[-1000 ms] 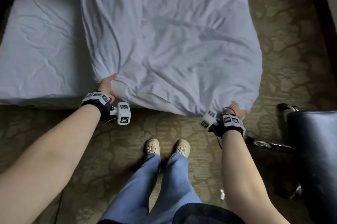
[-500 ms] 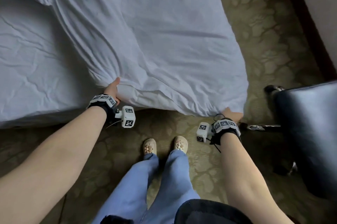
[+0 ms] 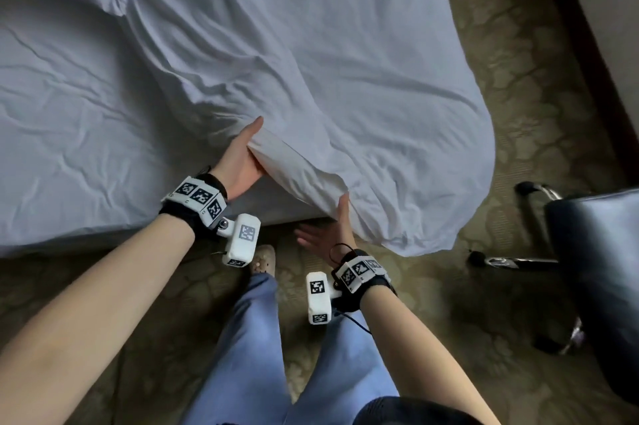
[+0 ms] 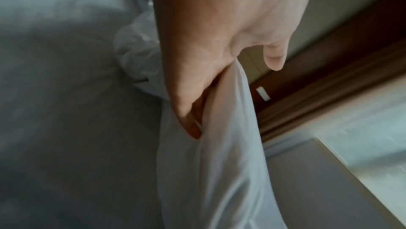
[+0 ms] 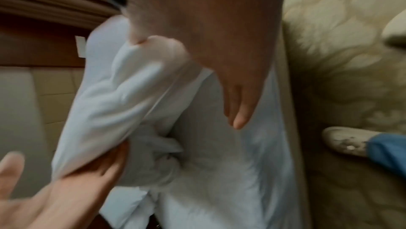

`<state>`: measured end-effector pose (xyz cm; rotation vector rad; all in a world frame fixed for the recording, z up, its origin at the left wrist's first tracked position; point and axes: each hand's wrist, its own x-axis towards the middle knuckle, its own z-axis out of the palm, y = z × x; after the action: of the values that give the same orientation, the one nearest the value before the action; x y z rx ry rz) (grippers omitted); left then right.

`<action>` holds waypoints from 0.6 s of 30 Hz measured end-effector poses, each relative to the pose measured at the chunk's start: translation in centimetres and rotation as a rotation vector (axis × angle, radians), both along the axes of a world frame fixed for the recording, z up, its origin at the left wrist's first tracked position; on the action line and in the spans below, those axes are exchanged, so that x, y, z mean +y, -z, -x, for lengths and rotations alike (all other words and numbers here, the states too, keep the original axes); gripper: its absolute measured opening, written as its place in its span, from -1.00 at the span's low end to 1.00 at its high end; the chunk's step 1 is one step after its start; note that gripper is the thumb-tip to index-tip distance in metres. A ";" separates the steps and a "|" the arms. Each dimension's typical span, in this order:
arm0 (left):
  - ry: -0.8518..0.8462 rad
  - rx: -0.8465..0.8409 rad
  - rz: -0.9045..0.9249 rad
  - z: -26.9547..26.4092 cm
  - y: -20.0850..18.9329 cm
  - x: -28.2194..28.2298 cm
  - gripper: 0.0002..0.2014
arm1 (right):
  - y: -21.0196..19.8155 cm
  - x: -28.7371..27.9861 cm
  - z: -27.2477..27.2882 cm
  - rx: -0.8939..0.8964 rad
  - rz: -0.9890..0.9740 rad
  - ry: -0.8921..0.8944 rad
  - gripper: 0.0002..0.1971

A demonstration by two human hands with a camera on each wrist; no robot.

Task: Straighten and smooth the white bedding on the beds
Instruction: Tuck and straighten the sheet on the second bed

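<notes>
A white duvet (image 3: 328, 78) lies rumpled over the right part of the bed, and its near edge hangs off the foot. To its left the fitted sheet (image 3: 69, 130) is bare and creased. My left hand (image 3: 242, 165) has its fingers slid under the duvet's near edge and its thumb raised clear. In the left wrist view the duvet (image 4: 219, 163) drapes over those fingers (image 4: 189, 121). My right hand (image 3: 325, 234) is spread open just below the edge, thumb against the cloth. In the right wrist view its fingers (image 5: 237, 111) are straight beside the duvet fold (image 5: 120, 102).
A dark upholstered chair (image 3: 594, 269) on a chrome base stands close on the right. Patterned carpet (image 3: 518, 96) runs between the bed and a dark skirting board (image 3: 587, 27). My shoe (image 3: 262, 257) is by the foot of the bed.
My right hand has let go of the duvet's right corner and moved left, near the left hand. The left hand has slid up onto the bed and its thumb has lifted.
</notes>
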<state>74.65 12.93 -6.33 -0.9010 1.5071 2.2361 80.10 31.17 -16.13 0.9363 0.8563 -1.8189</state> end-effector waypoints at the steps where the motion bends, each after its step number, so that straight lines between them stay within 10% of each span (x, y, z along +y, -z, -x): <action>1: 0.058 0.004 0.039 0.4 -0.3 -0.7 -0.65 | -1.0 -1.3 0.3 0.014 0.048 0.026 0.08; 5: 0.193 0.046 0.161 1.4 -1.1 -4.5 -0.92 | -3.9 -6.6 3.5 0.145 0.000 0.171 0.04; 9: 0.388 0.078 0.241 1.6 -1.7 -8.8 -0.51 | -6.4 -10.3 8.2 0.185 0.030 0.432 -0.01; 18: 0.539 -0.162 0.540 2.4 4.0 -16.4 -0.64 | -6.7 -9.8 15.0 0.183 -0.332 0.747 -0.63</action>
<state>72.29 -3.46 -10.29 -0.6701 2.0169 1.3731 65.08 21.37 -9.41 1.4542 1.0252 -2.4684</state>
